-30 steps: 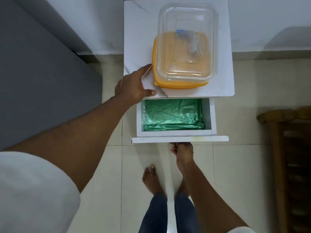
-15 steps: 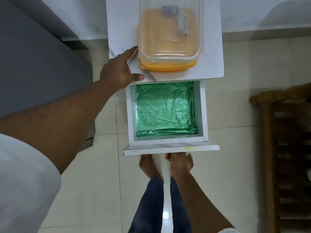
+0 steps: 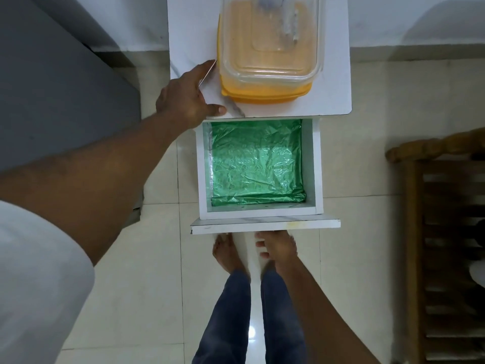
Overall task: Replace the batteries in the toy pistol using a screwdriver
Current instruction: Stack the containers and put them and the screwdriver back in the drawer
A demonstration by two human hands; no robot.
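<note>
Pale glossy floor tiles (image 3: pixel 147 271) surround a small white table (image 3: pixel 333 82) set against a white wall. Its drawer (image 3: pixel 265 224) stands pulled out and holds only a crinkled green foil liner (image 3: pixel 256 164); no screwdriver or batteries are visible there.

The left hand (image 3: pixel 187 97) rests on the table's top at its near-left corner, fingers (image 3: pixel 203 70) extended and flat, thumb along the front edge; a thin metallic rod, possibly a screwdriver shaft, lies under the forefinger, but this cannot be confirmed. The right hand (image 3: pixel 278 248) is at the underside of the drawer front, fingers curled beneath it; whether they grip the edge cannot be told.

A clear rigid plastic container (image 3: pixel 270 40) with rounded corners sits inverted or stacked on an orange base (image 3: pixel 265 95). A blurred grey-blue object (image 3: pixel 278 14) inside is probably the toy pistol.

Procedure, as judged: keep the left hand braced on the top so the light table does not shift. Draw the drawer straight and level; the smooth laminate front offers little purchase. Since the foil is thin, search it gently.
</note>
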